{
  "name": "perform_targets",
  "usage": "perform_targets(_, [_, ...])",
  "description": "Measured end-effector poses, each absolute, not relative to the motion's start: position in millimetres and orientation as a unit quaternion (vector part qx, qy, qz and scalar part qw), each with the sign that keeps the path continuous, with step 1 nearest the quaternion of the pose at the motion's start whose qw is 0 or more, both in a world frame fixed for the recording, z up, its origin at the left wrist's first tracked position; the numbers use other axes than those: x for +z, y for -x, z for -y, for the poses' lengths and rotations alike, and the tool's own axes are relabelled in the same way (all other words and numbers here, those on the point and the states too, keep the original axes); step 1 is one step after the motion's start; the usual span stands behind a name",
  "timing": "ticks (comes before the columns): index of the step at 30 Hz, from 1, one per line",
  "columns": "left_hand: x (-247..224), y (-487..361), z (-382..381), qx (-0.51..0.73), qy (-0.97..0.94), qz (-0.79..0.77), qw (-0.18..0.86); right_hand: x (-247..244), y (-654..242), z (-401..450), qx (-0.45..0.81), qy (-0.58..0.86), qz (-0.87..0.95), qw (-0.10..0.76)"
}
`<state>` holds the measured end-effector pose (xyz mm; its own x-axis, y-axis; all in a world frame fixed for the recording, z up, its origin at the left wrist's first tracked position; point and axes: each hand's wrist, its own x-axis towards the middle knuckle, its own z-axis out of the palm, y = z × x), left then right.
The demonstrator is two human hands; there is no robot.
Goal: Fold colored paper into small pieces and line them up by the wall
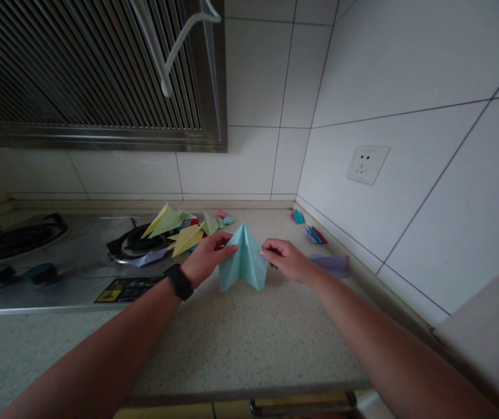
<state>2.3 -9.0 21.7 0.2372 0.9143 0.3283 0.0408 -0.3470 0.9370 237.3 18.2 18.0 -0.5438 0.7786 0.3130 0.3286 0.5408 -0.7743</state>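
Note:
A light blue folded paper (pixel 244 259) is held upright over the speckled countertop, with its point at the top and creases running down its middle. My left hand (pixel 209 256), with a black watch on the wrist, pinches its left edge between thumb and fingers. On the opposite edge, my right hand (pixel 285 259) grips the paper with curled fingers. Behind my left hand lie yellow folded papers (pixel 187 239) and a pale green one (pixel 211 223). A purple paper (pixel 330 265) rests beyond my right wrist.
A gas stove (pixel 78 250) with two burners is at the left, under a range hood (pixel 101 139). Small folded papers (pixel 314 235) lie near the right wall, below a socket (pixel 368 164). A drawer handle (pixel 301 407) shows below the counter's front edge.

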Motion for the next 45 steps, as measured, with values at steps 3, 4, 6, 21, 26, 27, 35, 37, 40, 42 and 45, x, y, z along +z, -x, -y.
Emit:
perform_targets(3, [20.5,1.5,7.5,0.493,-0.649,-0.377,0.441,16.9,-239.5,-20.7,0.344,0.345,0.804,0.340])
perform_targets(4, [20.2,2.5,7.3,0.491,-0.647,-0.378,0.444,16.7,-240.3,-21.4,0.348,0.344,0.802,0.341])
perform_targets(6, [20.1,3.9,7.0,0.490,-0.642,-0.381,0.450,16.8,-241.9,-22.5,0.354,0.341,0.798,0.348])
perform_targets(21, [17.6,7.0,2.0,0.506,-0.636,-0.400,0.425,14.5,-247.6,-29.5,0.337,0.341,0.796,0.369])
perform_targets(26, [19.2,6.8,4.2,0.507,-0.636,-0.405,0.417,15.1,-247.9,-29.7,0.336,0.343,0.796,0.368])
perform_targets(27, [19.5,6.7,4.7,0.507,-0.635,-0.405,0.419,15.3,-248.0,-29.4,0.336,0.343,0.796,0.369])
perform_targets(35, [19.6,6.2,4.8,0.514,-0.619,-0.390,0.447,17.9,-247.1,-26.4,0.351,0.336,0.793,0.369])
perform_targets(37, [19.2,6.3,4.9,0.517,-0.620,-0.387,0.446,18.5,-246.7,-25.9,0.355,0.332,0.792,0.369])
perform_targets(40, [19.3,6.4,5.5,0.520,-0.620,-0.381,0.446,19.4,-246.7,-25.6,0.357,0.331,0.791,0.370])
perform_targets(42, [19.9,6.3,6.1,0.520,-0.619,-0.383,0.447,19.6,-247.0,-25.6,0.355,0.332,0.791,0.371])
perform_targets(45, [21.0,5.6,6.7,0.517,-0.618,-0.389,0.446,19.3,-247.5,-25.7,0.356,0.337,0.790,0.367])
